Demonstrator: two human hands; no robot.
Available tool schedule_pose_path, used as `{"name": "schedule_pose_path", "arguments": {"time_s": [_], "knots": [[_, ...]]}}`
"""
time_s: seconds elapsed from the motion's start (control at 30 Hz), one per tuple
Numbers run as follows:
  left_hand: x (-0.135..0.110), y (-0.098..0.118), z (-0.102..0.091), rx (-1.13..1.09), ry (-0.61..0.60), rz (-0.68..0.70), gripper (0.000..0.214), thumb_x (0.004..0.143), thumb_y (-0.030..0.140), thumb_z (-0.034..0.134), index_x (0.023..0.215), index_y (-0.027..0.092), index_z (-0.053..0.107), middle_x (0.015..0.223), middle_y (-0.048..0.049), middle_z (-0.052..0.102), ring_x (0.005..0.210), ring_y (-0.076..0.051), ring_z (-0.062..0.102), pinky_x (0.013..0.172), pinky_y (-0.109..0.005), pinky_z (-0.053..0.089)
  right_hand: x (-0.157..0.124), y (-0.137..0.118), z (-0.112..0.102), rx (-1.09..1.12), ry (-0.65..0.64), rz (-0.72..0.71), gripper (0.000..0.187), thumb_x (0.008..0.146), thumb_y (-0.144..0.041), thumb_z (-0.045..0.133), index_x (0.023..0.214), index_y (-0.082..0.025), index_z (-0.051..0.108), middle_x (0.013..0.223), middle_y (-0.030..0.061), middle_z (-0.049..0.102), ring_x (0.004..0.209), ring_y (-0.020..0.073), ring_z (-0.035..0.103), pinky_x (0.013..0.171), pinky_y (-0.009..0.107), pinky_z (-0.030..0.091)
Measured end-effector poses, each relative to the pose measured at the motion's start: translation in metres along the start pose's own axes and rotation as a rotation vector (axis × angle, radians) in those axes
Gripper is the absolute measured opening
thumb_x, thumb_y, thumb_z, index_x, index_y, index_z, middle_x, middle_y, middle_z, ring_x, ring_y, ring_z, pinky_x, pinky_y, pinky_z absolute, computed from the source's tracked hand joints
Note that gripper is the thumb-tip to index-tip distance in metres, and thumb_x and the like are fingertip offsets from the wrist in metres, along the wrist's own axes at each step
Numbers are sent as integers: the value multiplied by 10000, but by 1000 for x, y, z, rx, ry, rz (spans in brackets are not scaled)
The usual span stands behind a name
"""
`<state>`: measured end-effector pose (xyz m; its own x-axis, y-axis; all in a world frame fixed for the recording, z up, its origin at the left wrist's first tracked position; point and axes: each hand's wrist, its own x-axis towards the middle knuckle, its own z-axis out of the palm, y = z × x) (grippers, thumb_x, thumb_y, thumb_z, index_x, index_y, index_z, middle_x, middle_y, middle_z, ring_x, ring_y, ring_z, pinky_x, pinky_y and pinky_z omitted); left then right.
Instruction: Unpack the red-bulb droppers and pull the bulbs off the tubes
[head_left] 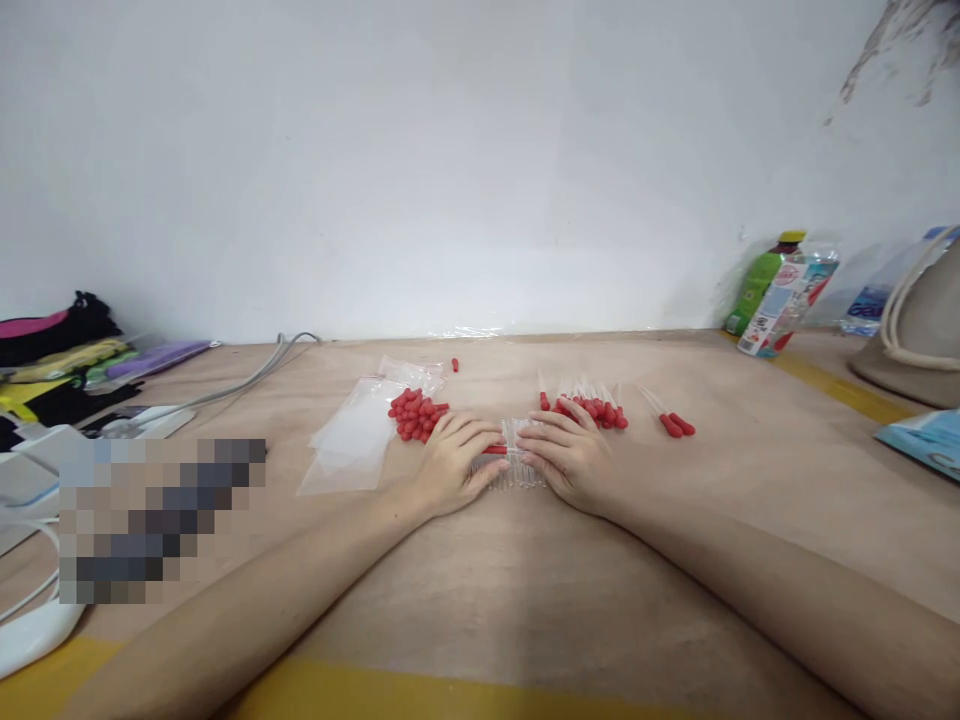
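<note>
A red rubber bulb (493,450) is pinched between the thumb and fingers of my left hand (459,465). Facing it, my right hand (571,462) has its fingers closed at what looks like a thin clear glass tube, lined up with the bulb; the fingers partly hide it. Under and between both hands lies a row of clear glass dropper tubes (519,478). Left of my left hand is a heap of red bulbs (412,412). Beyond my right hand lie several droppers with red bulbs fitted (600,412), their tubes pointing away.
Clear plastic zip bags (349,445) lie left of the heap. One loose bulb (455,366) lies near the wall, and two droppers (676,425) at the right. Drink bottles (787,300) and a beige bag (911,320) stand far right; cables (277,360) and packaged fabric items (60,360) occupy the left.
</note>
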<state>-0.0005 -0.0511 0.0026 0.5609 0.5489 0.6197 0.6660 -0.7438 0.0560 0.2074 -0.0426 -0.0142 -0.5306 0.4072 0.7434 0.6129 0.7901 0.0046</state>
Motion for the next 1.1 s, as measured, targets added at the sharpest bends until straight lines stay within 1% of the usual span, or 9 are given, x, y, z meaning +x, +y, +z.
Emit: {"name": "schedule_pose_path", "arguments": {"time_s": [0.07, 0.17, 0.27, 0.33, 0.5, 0.63, 0.87, 0.97, 1.1], "knots": [[2, 1, 3, -3, -15, 27, 187, 847, 331, 499, 918, 209, 623, 966, -28, 668, 977, -177, 540, 920, -368, 349, 0, -1, -1, 8, 1, -3, 187, 859, -254, 477, 932, -252, 650, 958, 4, 680, 1029, 179, 554, 1014, 446, 274], [3, 1, 6, -11, 7, 55, 173, 862, 295, 486, 870, 211, 636, 904, -9, 692, 935, -158, 570, 944, -365, 336, 0, -2, -3, 19, -1, -7, 176, 849, -274, 499, 930, -249, 654, 961, 8, 681, 1023, 184, 562, 1016, 454, 273], [1, 1, 7, -8, 32, 62, 160, 854, 294, 504, 869, 211, 640, 897, -5, 696, 931, -152, 578, 958, -369, 331, -1, -1, -1, 39, 0, -12, 198, 848, -303, 506, 982, -248, 641, 975, 20, 681, 1027, 202, 567, 1024, 494, 258], [1, 3, 5, 2, 21, 60, 161, 852, 292, 503, 877, 217, 644, 914, -9, 693, 950, -154, 575, 970, -381, 323, -2, 1, 1, 73, -10, -29, 209, 860, -280, 484, 1006, -249, 632, 981, 25, 680, 1046, 202, 559, 1025, 503, 270], [1, 7, 0, 29, -62, 67, 203, 868, 283, 457, 910, 222, 646, 945, -32, 686, 1031, -187, 548, 1015, -444, 259, -5, 6, 7, 200, 13, -144, 197, 857, -197, 463, 961, -217, 629, 956, 30, 681, 1066, 171, 555, 1034, 456, 327], [1, 9, -2, 21, -101, 74, 221, 882, 283, 429, 909, 224, 639, 944, -32, 688, 1062, -199, 537, 1034, -475, 201, -7, 5, 7, 251, 38, -155, 176, 854, -186, 464, 926, -197, 624, 899, 37, 683, 1020, 160, 582, 1015, 411, 382], [1, 9, -4, -16, -165, 72, 210, 887, 278, 426, 904, 214, 626, 947, -6, 686, 1089, -181, 518, 1050, -438, 167, -6, 1, 1, 216, 15, -167, 196, 862, -203, 447, 895, -175, 638, 890, 68, 687, 959, 179, 612, 944, 380, 465], [1, 8, -5, -27, -191, 68, 225, 895, 271, 404, 911, 221, 624, 949, -9, 684, 1094, -184, 514, 1059, -448, 137, -6, 2, 1, 203, 39, -193, 180, 854, -185, 461, 896, -172, 636, 882, 71, 688, 961, 175, 611, 933, 370, 477], [0, 8, -6, -30, -174, 94, 219, 895, 268, 405, 910, 221, 618, 1022, -7, 666, 1144, -188, 483, 1077, -460, 82, -9, 5, 1, 180, 99, -266, 158, 828, -138, 499, 926, -149, 622, 935, 97, 679, 1001, 172, 592, 943, 353, 471]]}}
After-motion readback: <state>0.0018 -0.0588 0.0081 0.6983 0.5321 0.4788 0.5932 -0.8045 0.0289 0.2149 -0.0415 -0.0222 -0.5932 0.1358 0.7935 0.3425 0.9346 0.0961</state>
